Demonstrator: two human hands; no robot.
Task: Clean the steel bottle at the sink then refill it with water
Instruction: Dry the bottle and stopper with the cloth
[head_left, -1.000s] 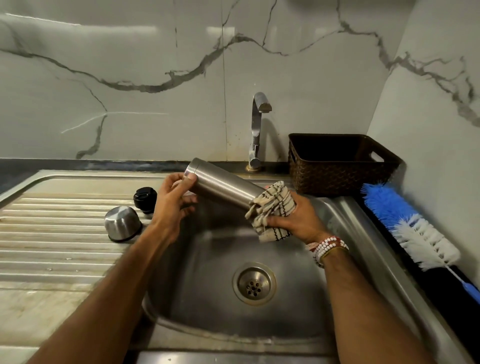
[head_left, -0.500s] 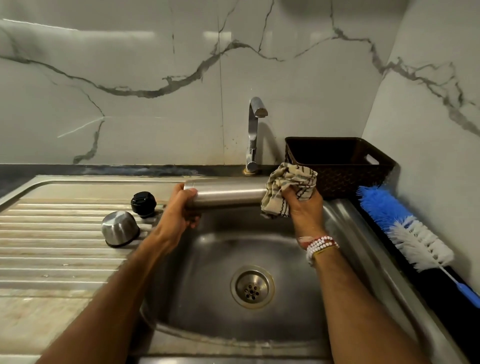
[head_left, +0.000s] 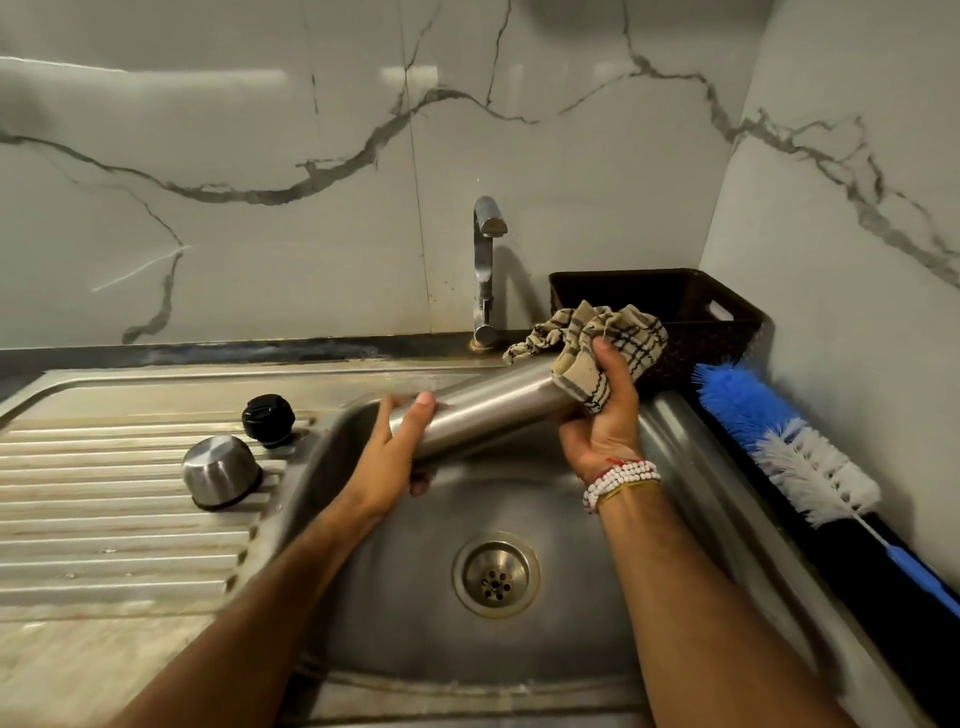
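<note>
Marble wall (head_left: 260, 260) backs a steel sink (head_left: 415, 623), its ribbed surface (head_left: 104, 519) stretching left. Right of the basin a dark basket (head_left: 727, 332) sits in the corner, and a blue-and-white brush (head_left: 789, 447) lies just in front of it along the wall. Over the basin, below the tap (head_left: 484, 270), the bottle (head_left: 498, 410) is held tilted, right end higher. The left hand (head_left: 395, 457) grips its lower end, fingers (head_left: 422, 482) curled underneath. The right hand (head_left: 602, 415) clutches a checked cloth (head_left: 618, 338) bunched over the upper end. Bead bracelets (head_left: 621, 480) circle that wrist. On the surface near the basin stand a steel cup (head_left: 221, 470) and, just behind it, a black cap (head_left: 268, 420). A drain (head_left: 496, 574) sits mid-basin.
</note>
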